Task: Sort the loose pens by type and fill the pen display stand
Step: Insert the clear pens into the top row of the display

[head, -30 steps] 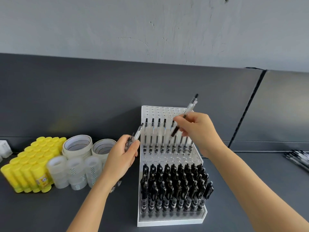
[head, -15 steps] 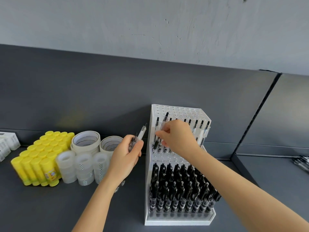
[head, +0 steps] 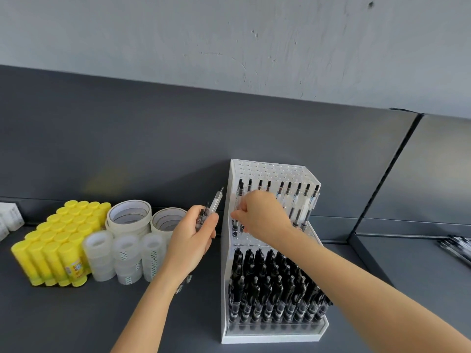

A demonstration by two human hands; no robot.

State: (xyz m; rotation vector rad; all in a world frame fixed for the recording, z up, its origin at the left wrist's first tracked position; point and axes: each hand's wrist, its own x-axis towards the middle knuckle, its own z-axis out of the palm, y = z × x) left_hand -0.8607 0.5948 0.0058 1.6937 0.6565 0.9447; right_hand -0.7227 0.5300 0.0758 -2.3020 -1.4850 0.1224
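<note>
A white pen display stand [head: 226,263] stands on the dark counter. Its lower tiers are packed with black pens [head: 272,289], and one row of clear pens [head: 295,202] stands in its upper tier. My right hand [head: 260,216] reaches over that upper tier at its left end and pinches a clear pen [head: 239,197] that stands in a hole there. My left hand [head: 191,238], just left of the stand, grips a small bunch of clear pens [head: 212,207] whose tips point up and right.
Yellow glue sticks [head: 58,240] stand bunched at the left, with clear tape rolls [head: 122,256] and white tape rolls [head: 128,216] beside them. A white box [head: 10,217] sits at the far left edge. More loose pens [head: 456,247] lie on the counter at far right.
My right hand brought the raised clear pen down into the left end of the upper tier. The left hand kept its bunch of pens beside the stand. The view shifted left.
</note>
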